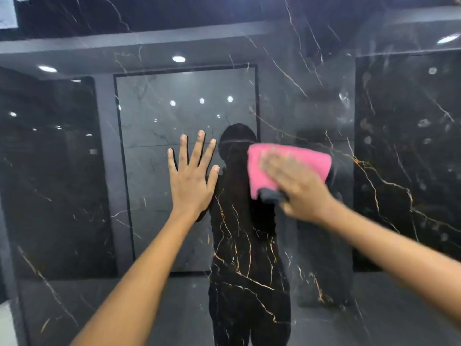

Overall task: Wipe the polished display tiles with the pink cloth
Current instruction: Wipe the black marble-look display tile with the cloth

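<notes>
A large black polished tile point(249, 258) with gold and white veins fills the view, upright in front of me. My left hand point(190, 178) lies flat against it, fingers spread and straight. Just to its right, my right hand point(296, 186) presses a pink cloth point(287, 158) flat against the tile. This hand is blurred; its fingers lie over the cloth. A dark grey layer of the cloth shows under the palm. Smudges and round marks speckle the tile's right side point(424, 123).
The glossy tile mirrors a showroom: ceiling spot lights, a grey framed panel point(184, 116) and a person's dark silhouette. A pale object point(7, 11) sits in the top left corner.
</notes>
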Demonstrator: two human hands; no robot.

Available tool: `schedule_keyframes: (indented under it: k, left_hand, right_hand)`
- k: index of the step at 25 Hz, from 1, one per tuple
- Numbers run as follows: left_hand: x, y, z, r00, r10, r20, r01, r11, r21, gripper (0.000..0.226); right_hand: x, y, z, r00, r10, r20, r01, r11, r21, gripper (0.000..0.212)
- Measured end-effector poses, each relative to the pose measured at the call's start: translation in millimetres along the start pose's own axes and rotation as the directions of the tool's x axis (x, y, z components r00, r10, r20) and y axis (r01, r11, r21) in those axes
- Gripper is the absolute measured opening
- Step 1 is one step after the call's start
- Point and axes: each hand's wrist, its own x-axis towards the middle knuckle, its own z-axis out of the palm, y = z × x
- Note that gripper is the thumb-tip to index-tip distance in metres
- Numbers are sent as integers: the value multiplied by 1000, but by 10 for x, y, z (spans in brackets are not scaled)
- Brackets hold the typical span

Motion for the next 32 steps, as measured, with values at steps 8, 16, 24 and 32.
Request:
schedule_keyframes:
  k: [8, 16, 24, 32]
  left_hand:
    - [-21, 5, 21, 1000, -16, 0, 16, 999, -28, 54]
    - [-297, 38, -219, 993, -119, -4, 108, 914, -390, 49]
    - [-1374, 91, 103, 981, -172, 88, 178, 982, -60, 56]
    - [-1420, 91, 163, 987, -151, 63, 153, 988, -32, 57]
  right_hand:
    - [772, 659, -387, 913, 385, -133, -379, 923, 67, 75]
    - [-494, -828, 262, 771, -527, 358, 477, 850, 224, 79]
    - [-482, -553, 176, 980, 166, 109, -184, 965, 186, 86]
    - [-73, 106, -263, 941, 337, -40, -332, 938, 98, 59]
